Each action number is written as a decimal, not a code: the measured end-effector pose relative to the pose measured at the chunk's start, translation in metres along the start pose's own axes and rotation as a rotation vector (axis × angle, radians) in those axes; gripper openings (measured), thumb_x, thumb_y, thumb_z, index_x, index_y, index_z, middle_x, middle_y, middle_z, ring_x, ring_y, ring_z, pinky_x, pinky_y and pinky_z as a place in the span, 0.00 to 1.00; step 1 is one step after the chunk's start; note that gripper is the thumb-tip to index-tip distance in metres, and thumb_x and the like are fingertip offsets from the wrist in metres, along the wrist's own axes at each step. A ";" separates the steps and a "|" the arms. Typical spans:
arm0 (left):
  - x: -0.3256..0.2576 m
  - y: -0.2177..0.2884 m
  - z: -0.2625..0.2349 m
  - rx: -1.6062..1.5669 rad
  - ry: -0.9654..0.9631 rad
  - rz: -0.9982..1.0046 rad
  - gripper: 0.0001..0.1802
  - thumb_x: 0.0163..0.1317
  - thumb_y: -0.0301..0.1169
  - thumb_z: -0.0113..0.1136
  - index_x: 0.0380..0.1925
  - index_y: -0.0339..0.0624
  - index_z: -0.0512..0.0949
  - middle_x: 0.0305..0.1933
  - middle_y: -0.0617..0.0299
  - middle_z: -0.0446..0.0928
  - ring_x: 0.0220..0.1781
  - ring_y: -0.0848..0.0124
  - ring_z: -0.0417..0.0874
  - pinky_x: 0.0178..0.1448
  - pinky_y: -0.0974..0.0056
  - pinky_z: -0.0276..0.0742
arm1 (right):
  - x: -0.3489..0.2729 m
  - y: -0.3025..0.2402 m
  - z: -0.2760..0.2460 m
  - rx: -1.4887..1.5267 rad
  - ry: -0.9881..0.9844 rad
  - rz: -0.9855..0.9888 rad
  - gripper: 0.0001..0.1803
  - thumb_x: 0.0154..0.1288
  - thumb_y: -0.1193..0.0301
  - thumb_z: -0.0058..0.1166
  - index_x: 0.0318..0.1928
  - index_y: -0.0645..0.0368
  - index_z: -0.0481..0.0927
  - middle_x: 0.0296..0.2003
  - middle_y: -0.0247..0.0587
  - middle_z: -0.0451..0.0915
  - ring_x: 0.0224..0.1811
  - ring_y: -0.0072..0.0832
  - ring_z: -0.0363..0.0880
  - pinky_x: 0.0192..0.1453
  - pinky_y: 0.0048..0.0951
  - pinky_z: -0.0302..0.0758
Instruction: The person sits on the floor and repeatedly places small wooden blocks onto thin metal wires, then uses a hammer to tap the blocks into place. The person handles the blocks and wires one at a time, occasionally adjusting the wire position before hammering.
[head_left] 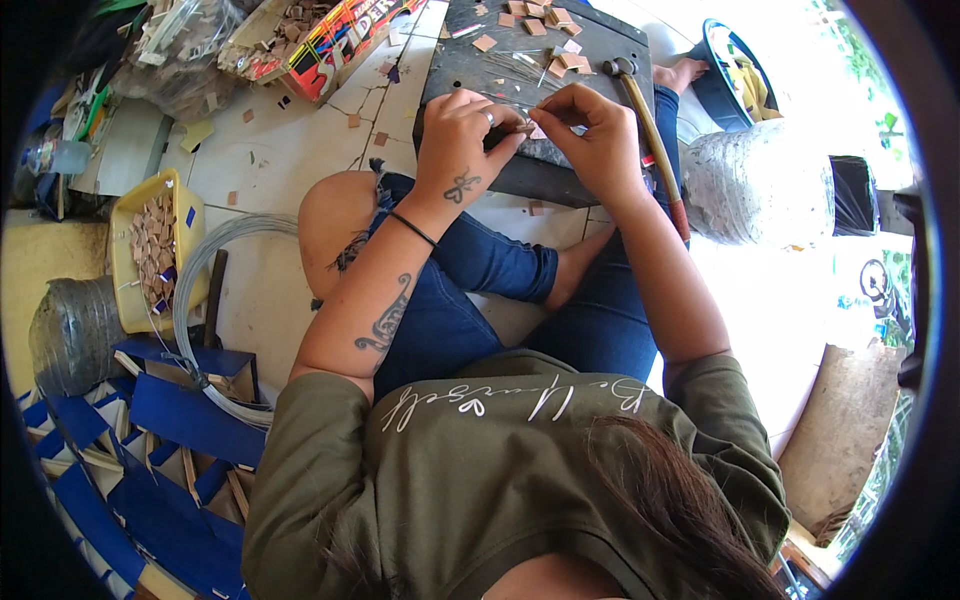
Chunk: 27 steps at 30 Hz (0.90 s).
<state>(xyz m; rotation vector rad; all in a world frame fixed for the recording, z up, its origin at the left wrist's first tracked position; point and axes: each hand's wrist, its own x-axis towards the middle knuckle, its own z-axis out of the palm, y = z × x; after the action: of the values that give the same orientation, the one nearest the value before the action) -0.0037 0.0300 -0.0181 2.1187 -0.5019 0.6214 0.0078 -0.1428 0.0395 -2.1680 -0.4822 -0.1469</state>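
Observation:
Above the near edge of a low black worktable (550, 182), both hands come close together. My left hand (462, 135), with a ring on one finger, pinches a small brown piece (526, 127) between thumb and fingers. Just to its right, my right hand (600, 130) has thumb and forefinger pressed together near that piece; whatever is between them is too small to make out. Thin cut wires (512, 68) lie on the tabletop beyond my hands. Several small brown square tiles (535, 25) are scattered at its far side.
A hammer (640, 105) rests along the table's right side. At left stand a yellow tub of tiles (124, 262), a coil of wire (187, 290) and blue boxes (180, 415). A printed carton (335, 50) is far left; a dark bucket (712, 85) and wrapped roll (760, 185) are right.

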 end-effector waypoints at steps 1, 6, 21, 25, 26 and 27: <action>0.000 0.000 0.000 0.001 0.001 0.006 0.04 0.50 0.31 0.70 0.28 0.50 0.85 0.32 0.67 0.83 0.46 0.66 0.79 0.54 0.58 0.65 | 0.000 0.000 0.000 -0.008 -0.001 -0.002 0.07 0.60 0.75 0.65 0.34 0.65 0.81 0.29 0.37 0.85 0.35 0.20 0.85 0.43 0.22 0.79; 0.000 -0.001 0.001 -0.009 0.008 0.021 0.04 0.50 0.31 0.70 0.28 0.49 0.85 0.32 0.67 0.83 0.45 0.66 0.79 0.55 0.59 0.65 | 0.001 -0.002 0.000 -0.017 -0.006 -0.009 0.06 0.60 0.75 0.65 0.34 0.65 0.81 0.29 0.38 0.85 0.34 0.19 0.84 0.43 0.22 0.79; 0.002 0.002 0.002 -0.005 -0.013 -0.019 0.04 0.50 0.31 0.69 0.26 0.47 0.84 0.32 0.65 0.82 0.45 0.64 0.79 0.53 0.57 0.66 | 0.004 0.001 0.002 -0.068 -0.013 -0.101 0.08 0.57 0.71 0.63 0.33 0.64 0.81 0.28 0.47 0.84 0.30 0.36 0.86 0.37 0.31 0.80; 0.006 0.006 0.006 -0.158 0.016 -0.035 0.05 0.52 0.29 0.67 0.25 0.41 0.81 0.30 0.60 0.80 0.39 0.59 0.80 0.48 0.56 0.70 | 0.005 0.001 0.003 -0.083 -0.035 -0.063 0.10 0.57 0.70 0.64 0.34 0.64 0.82 0.28 0.47 0.84 0.30 0.36 0.85 0.39 0.32 0.80; 0.007 0.006 0.006 -0.189 0.007 -0.041 0.05 0.53 0.28 0.67 0.25 0.40 0.81 0.29 0.59 0.79 0.37 0.58 0.80 0.46 0.56 0.71 | 0.004 0.002 0.002 -0.087 -0.041 -0.042 0.10 0.57 0.69 0.64 0.35 0.64 0.82 0.29 0.47 0.84 0.32 0.36 0.85 0.40 0.32 0.80; 0.007 0.007 0.007 -0.219 -0.003 -0.059 0.05 0.54 0.28 0.66 0.25 0.38 0.80 0.29 0.57 0.78 0.35 0.56 0.80 0.44 0.56 0.72 | 0.003 0.003 0.000 -0.077 -0.046 -0.051 0.11 0.57 0.69 0.64 0.36 0.63 0.82 0.31 0.47 0.84 0.34 0.37 0.85 0.42 0.33 0.80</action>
<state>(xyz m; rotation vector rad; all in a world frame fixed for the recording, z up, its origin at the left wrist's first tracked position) -0.0001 0.0197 -0.0128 1.9208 -0.4845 0.5055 0.0119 -0.1435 0.0384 -2.2395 -0.5672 -0.1465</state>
